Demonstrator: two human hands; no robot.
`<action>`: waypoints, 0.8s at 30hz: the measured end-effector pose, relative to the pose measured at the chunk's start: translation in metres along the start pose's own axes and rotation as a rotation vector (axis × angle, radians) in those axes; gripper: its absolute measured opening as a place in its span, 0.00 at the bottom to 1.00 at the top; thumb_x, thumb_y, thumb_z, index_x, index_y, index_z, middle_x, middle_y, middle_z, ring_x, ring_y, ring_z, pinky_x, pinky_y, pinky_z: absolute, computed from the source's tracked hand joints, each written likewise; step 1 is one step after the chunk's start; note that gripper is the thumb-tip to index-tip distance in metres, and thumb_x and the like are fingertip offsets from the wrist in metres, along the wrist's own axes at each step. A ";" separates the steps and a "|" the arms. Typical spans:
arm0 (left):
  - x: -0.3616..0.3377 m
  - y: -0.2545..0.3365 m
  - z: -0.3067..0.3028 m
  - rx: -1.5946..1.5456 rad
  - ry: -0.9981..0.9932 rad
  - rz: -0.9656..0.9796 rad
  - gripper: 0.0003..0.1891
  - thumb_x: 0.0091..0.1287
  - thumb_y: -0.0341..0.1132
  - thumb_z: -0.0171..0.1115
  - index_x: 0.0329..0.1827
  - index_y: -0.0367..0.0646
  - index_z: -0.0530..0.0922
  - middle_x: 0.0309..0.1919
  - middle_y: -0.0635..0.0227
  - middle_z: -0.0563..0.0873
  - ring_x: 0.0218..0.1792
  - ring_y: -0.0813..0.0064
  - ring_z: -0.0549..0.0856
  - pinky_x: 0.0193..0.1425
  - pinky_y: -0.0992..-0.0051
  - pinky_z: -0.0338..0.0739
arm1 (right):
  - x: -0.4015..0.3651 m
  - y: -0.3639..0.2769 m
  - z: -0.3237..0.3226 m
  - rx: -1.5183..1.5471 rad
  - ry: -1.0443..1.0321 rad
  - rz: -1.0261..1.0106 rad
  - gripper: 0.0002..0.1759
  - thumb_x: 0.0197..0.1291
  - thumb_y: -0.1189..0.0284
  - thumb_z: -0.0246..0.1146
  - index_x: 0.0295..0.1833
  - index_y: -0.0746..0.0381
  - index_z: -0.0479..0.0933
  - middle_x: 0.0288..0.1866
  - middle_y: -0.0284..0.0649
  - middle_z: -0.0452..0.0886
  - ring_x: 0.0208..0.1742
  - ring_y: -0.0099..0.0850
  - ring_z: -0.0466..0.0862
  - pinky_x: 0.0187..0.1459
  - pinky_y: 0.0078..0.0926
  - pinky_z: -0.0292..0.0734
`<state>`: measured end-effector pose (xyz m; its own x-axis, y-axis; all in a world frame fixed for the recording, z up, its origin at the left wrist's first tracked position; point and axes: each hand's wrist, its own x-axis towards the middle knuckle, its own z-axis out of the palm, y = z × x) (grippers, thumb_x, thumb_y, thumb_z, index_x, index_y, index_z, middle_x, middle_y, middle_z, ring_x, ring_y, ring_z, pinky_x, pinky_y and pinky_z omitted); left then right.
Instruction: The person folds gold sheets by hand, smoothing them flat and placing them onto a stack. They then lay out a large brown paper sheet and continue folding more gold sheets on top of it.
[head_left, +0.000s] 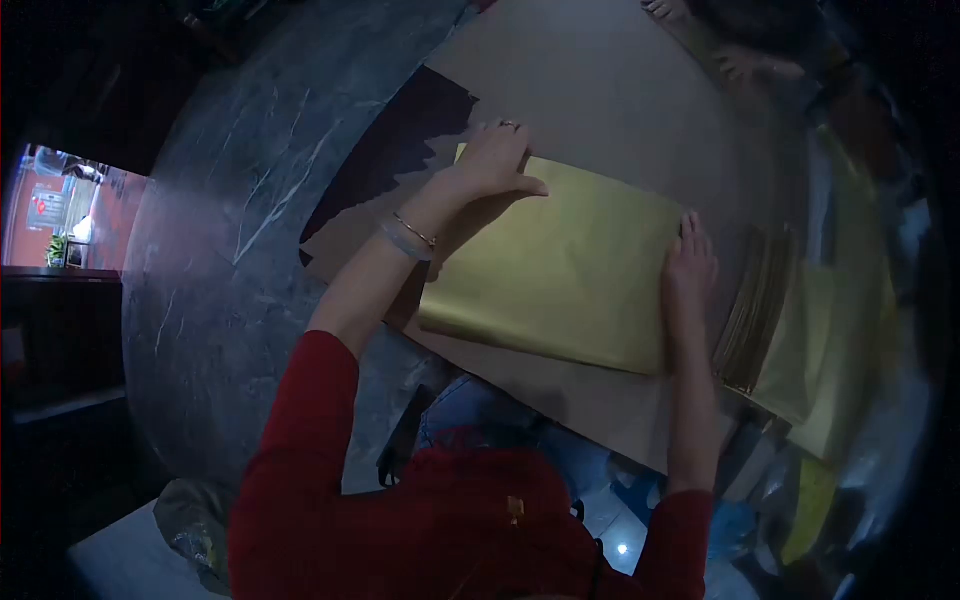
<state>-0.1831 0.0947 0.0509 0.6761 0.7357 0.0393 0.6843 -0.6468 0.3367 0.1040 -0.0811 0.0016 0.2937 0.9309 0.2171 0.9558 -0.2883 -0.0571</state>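
Note:
A folded sheet or stack of gold paper point(560, 265) lies in front of me, with a rounded, fold-like near edge. My left hand point(492, 162) rests at its far left corner. The thumb is stretched out over the gold surface, and the other fingers bend down at the far edge with their tips hidden. Along the paper's right edge stands my right hand point(692, 265), its fingers extended and touching the side. Neither hand visibly grips the paper. Under it spreads a brown cardboard sheet point(610, 100) with a ragged dark patch point(410, 130) at the left.
The cardboard covers part of a grey marbled table point(240, 170). A bundle of thin-edged folded sheets point(755, 310) stands close to my right forearm, with more gold paper point(830, 340) beyond. Another person's hand point(755, 68) is at the far right.

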 end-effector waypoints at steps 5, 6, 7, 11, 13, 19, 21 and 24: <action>-0.002 -0.001 0.005 -0.022 0.055 -0.005 0.32 0.45 0.59 0.74 0.40 0.41 0.76 0.40 0.58 0.80 0.52 0.56 0.76 0.57 0.60 0.66 | -0.001 -0.004 -0.006 -0.041 0.026 -0.013 0.23 0.72 0.63 0.43 0.70 0.56 0.64 0.73 0.32 0.63 0.71 0.31 0.64 0.70 0.43 0.57; -0.002 -0.002 0.005 -0.018 0.057 -0.005 0.32 0.45 0.59 0.74 0.40 0.41 0.76 0.40 0.58 0.80 0.52 0.56 0.76 0.57 0.60 0.66 | 0.000 -0.006 -0.009 -0.033 0.010 0.005 0.23 0.72 0.63 0.43 0.70 0.56 0.65 0.73 0.33 0.63 0.72 0.31 0.64 0.69 0.43 0.57; -0.002 -0.002 0.007 -0.028 0.055 -0.001 0.32 0.45 0.59 0.74 0.39 0.41 0.76 0.40 0.58 0.80 0.51 0.56 0.76 0.57 0.60 0.66 | -0.001 -0.007 -0.010 -0.025 -0.008 0.023 0.23 0.72 0.63 0.43 0.70 0.56 0.65 0.73 0.33 0.63 0.72 0.31 0.64 0.69 0.43 0.57; -0.004 -0.002 0.010 -0.045 0.089 0.016 0.29 0.47 0.58 0.73 0.38 0.42 0.76 0.41 0.58 0.80 0.49 0.57 0.76 0.55 0.60 0.67 | 0.000 -0.004 -0.004 -0.024 0.002 0.031 0.23 0.72 0.64 0.43 0.69 0.55 0.65 0.73 0.33 0.63 0.72 0.31 0.64 0.69 0.43 0.57; -0.001 -0.002 0.010 -0.058 0.071 -0.012 0.27 0.50 0.57 0.72 0.38 0.42 0.76 0.41 0.58 0.80 0.48 0.57 0.76 0.54 0.60 0.68 | -0.001 -0.005 -0.007 0.024 0.020 0.021 0.23 0.72 0.64 0.44 0.69 0.55 0.65 0.73 0.33 0.63 0.72 0.31 0.64 0.69 0.43 0.57; 0.003 -0.005 0.014 -0.079 0.105 -0.027 0.21 0.56 0.50 0.69 0.37 0.41 0.76 0.40 0.59 0.80 0.48 0.56 0.77 0.51 0.60 0.71 | 0.000 -0.002 -0.006 -0.008 0.019 0.003 0.23 0.71 0.64 0.44 0.69 0.55 0.65 0.73 0.33 0.63 0.72 0.32 0.64 0.69 0.44 0.58; 0.003 -0.006 0.015 -0.087 0.114 -0.032 0.21 0.56 0.50 0.69 0.37 0.41 0.76 0.40 0.59 0.80 0.48 0.57 0.77 0.51 0.61 0.71 | -0.001 -0.002 -0.006 -0.017 0.008 -0.003 0.23 0.71 0.64 0.44 0.70 0.55 0.65 0.73 0.33 0.64 0.72 0.32 0.64 0.69 0.44 0.58; 0.001 -0.005 0.016 -0.109 0.167 -0.013 0.20 0.55 0.50 0.69 0.36 0.42 0.76 0.39 0.60 0.80 0.49 0.57 0.77 0.52 0.61 0.70 | -0.001 -0.001 -0.004 -0.042 0.002 -0.001 0.24 0.72 0.63 0.44 0.70 0.54 0.64 0.73 0.32 0.63 0.71 0.30 0.64 0.69 0.44 0.57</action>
<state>-0.1817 0.0956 0.0337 0.6064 0.7728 0.1870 0.6528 -0.6182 0.4378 0.1027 -0.0831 0.0056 0.2927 0.9309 0.2187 0.9549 -0.2965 -0.0159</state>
